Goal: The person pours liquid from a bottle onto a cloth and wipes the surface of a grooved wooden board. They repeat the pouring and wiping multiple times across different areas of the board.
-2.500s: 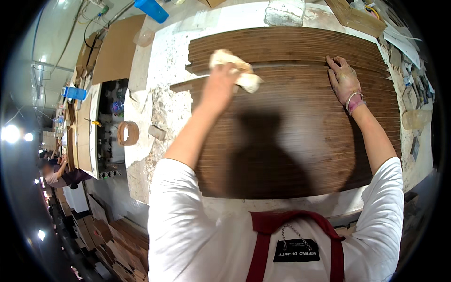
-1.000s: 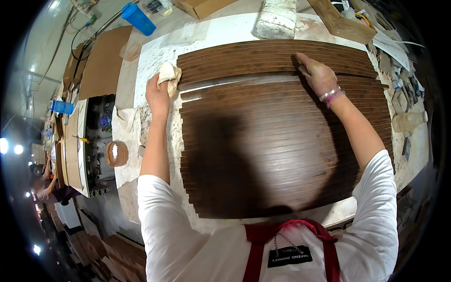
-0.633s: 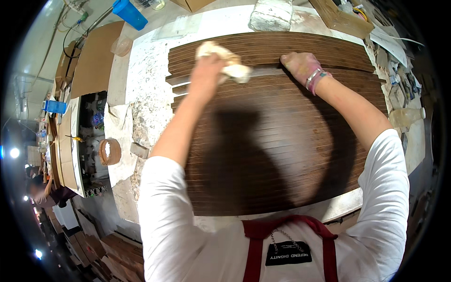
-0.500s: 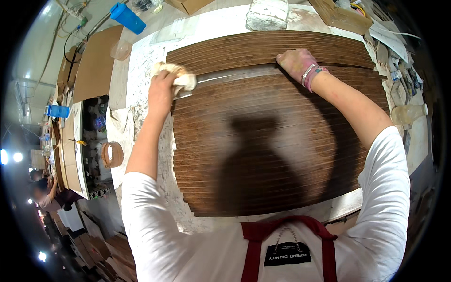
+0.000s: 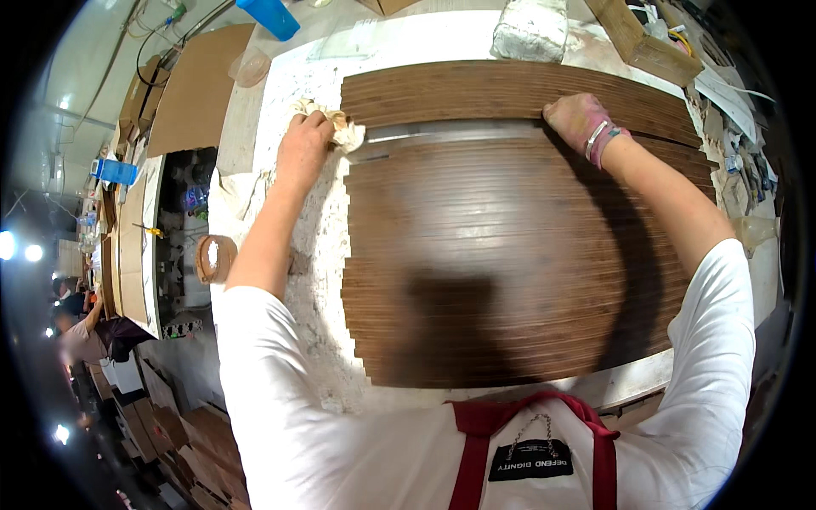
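Note:
Brown wooden slats (image 5: pixel 442 212) lie side by side over the worktable, their left ends uneven. A narrow gap near the far side shows a pale, shiny strip, parting several far slats (image 5: pixel 476 89) from the rest. My left hand (image 5: pixel 304 149) is closed on a crumpled cream rag (image 5: pixel 348 134), at the slats' left ends by the gap. My right hand (image 5: pixel 582 123), in a thin pinkish stained glove with a band at the wrist, rests curled by the gap's right part. Its fingertips are tucked from sight, so what they grip cannot be made out.
A white-smeared block (image 5: pixel 531 32) stands beyond the slats, with a wooden box (image 5: pixel 650 47) of odds and ends to its right. Left are a brown round container (image 5: pixel 216 258), a clear cup (image 5: pixel 250 66) and a blue bottle (image 5: pixel 270 17). Two people are far left.
My left hand and the rag have slid outward to the slats' left ends. My right hand stays by the gap. The whole view has shifted a little, with things now lying further right.

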`<state>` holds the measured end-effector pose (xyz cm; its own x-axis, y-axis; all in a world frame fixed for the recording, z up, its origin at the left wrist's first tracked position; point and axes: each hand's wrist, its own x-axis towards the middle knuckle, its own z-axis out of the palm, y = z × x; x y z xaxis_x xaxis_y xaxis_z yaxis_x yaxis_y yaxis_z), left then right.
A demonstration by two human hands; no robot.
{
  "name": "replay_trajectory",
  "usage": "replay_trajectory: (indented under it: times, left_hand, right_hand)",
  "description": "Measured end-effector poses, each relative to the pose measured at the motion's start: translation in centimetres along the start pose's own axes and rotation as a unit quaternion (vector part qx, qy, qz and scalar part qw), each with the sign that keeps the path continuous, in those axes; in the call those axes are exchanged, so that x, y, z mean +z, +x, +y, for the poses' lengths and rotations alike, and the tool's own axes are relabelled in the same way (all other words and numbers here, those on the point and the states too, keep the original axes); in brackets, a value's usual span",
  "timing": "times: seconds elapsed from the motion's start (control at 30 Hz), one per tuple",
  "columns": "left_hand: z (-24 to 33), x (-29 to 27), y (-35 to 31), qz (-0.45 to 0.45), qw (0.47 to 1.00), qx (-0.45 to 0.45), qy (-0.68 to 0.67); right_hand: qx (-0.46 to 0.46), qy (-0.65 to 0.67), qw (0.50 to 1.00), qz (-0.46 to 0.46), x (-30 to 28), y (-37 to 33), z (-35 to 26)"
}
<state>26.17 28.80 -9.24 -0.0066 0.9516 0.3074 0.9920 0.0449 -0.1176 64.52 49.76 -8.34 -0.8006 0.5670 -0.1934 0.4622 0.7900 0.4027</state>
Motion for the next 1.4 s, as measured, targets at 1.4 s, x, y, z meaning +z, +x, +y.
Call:
replay_trajectory:
  times: [1.4]
  left_hand:
    - [-4.0, 2.5, -4.0, -0.085, 0.996, -0.031, 0.013]
  right_hand:
    - [0.036, 0.036, 0.999, -0.008, 0.1, -0.1, -0.2]
